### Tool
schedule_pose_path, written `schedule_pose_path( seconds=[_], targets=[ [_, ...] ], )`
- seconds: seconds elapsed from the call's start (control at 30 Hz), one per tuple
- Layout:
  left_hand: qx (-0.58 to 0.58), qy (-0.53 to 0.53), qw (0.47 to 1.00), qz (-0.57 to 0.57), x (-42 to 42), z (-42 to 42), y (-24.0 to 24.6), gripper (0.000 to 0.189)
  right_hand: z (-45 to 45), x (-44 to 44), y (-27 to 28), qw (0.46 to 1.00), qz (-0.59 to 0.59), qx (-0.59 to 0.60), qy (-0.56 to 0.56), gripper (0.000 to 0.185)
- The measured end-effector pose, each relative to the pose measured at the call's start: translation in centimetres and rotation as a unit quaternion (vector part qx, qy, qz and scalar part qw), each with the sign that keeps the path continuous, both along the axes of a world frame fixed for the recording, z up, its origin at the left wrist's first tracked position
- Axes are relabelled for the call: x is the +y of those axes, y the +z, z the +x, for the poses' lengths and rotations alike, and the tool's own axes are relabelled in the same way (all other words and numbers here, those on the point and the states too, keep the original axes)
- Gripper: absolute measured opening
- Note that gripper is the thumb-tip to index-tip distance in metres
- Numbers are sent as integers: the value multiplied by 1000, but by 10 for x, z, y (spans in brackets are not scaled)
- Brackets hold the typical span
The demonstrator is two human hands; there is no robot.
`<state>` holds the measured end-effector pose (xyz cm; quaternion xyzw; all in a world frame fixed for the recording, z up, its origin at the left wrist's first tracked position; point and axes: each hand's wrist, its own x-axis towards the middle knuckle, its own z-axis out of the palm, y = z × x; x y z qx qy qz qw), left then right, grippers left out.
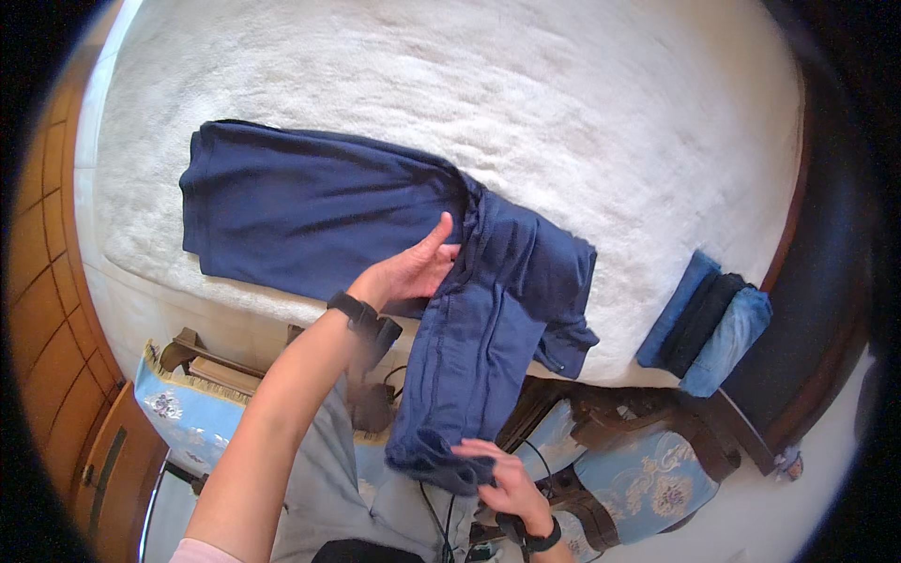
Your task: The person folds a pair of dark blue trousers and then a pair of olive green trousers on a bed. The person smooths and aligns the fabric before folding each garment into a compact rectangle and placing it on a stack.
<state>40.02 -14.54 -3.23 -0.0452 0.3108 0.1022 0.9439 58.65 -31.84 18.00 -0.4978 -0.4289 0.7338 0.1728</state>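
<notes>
A navy blue long-sleeved garment (317,204) lies partly spread on a white fleecy cover, with one sleeve hanging over the near edge. My left hand (422,271) is at the middle of the garment, thumb raised, its fingertips slipped under a fold near the seam. At the sleeve's lower end, my right hand (508,482) has hold of the cuff, which hangs above my lap. The other sleeve is bunched on the right part of the garment. Both wrists wear black straps.
Rolled denim and dark garments (707,324) lie at the cover's right edge. Carved wooden chairs with blue floral upholstery (633,478) stand below the near edge. Black cables hang by my lap. A wooden cabinet (112,464) is at the lower left, and dark furniture borders the right.
</notes>
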Motion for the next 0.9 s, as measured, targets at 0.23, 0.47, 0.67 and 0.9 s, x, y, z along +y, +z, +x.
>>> schedule_pose_path(
  seconds=[0.23, 0.47, 0.67, 0.9],
  targets=[
    [274, -155, 890, 329, -1, 4, 9, 47, 8, -32, -52, 995, 75, -30, 65, 36],
    [505, -201, 641, 543, -33, 39, 28, 68, -5, -31, -92, 962, 166, -132, 170, 35],
    [617, -113, 526, 574, -46, 62, 5, 46, 33, 58, -137, 846, 69, -424, -316, 37],
    [595, -90, 512, 613, -33, 46, -28, 27, 44, 110, -229, 733, 220, -598, -237, 28]
  ],
)
